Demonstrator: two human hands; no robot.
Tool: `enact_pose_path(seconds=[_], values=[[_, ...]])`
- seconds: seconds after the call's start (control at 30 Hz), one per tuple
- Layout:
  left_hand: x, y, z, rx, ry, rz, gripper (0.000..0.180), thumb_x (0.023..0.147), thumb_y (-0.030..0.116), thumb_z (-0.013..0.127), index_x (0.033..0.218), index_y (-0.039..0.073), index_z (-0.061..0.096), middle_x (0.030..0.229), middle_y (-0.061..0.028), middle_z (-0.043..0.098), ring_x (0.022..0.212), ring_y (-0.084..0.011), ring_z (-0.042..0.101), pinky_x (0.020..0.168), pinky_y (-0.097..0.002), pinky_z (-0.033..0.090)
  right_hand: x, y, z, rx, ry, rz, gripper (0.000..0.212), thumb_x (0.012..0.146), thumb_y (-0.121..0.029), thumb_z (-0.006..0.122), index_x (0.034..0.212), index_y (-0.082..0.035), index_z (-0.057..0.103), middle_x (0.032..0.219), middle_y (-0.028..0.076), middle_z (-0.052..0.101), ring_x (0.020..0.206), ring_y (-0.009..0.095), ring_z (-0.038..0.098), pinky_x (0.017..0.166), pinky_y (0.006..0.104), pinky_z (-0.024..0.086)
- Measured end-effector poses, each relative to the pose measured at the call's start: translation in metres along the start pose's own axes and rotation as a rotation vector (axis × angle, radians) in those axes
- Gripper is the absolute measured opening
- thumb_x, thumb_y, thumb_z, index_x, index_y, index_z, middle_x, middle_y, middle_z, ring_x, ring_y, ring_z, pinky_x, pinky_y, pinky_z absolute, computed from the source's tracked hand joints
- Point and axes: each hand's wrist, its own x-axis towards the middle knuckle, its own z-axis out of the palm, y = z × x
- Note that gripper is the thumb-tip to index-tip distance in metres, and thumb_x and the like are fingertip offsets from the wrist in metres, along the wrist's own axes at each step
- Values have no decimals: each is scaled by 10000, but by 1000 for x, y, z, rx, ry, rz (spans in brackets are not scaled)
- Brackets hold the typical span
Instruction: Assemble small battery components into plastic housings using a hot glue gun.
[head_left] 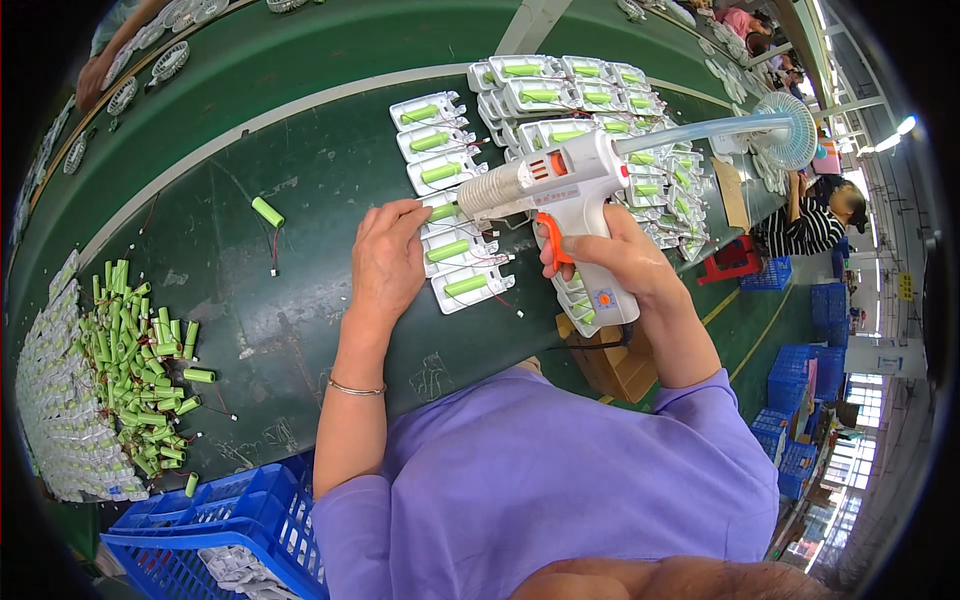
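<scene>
A white hot glue gun point(592, 185) with an orange trigger is in my right hand point(620, 255), its fingers wrapped round the handle. A clear glue stick point(700, 130) sticks out of its back. The nozzle end hangs over a column of white plastic housings point(447, 290), each with a green battery cell point(447, 251) in it. My left hand point(390, 258) is closed, fingertips at a green cell point(443, 212) in the housing under the nozzle. Whether it pinches the cell or presses it is hard to see.
A heap of green cells with wires point(150, 370) and stacked white parts point(65, 400) lie at left. One loose cell point(267, 210) lies mid-table. More filled housings point(540, 95) are stacked beyond the gun. A blue crate point(240, 515) and a cardboard box point(610, 370) stand below the table edge.
</scene>
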Motion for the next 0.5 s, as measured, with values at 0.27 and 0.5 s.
enact_pose_path(seconds=[0.27,0.5], values=[[0,1,1,-56,-7,-40,272,772,-77,575,1007,8,684,1042,-119,639,922,-312,593,825,-390,492,5,1,-2,23,-22,0,355,831,-139,579,1117,70,565,927,135,663,834,203,667,680,304,538],[0,4,6,-59,-18,-46,276,787,-76,573,1030,4,677,1055,-133,624,948,-319,595,831,-395,498,1,0,1,89,-74,-35,426,829,-130,569,1183,102,526,1060,182,654,987,246,654,729,341,570]])
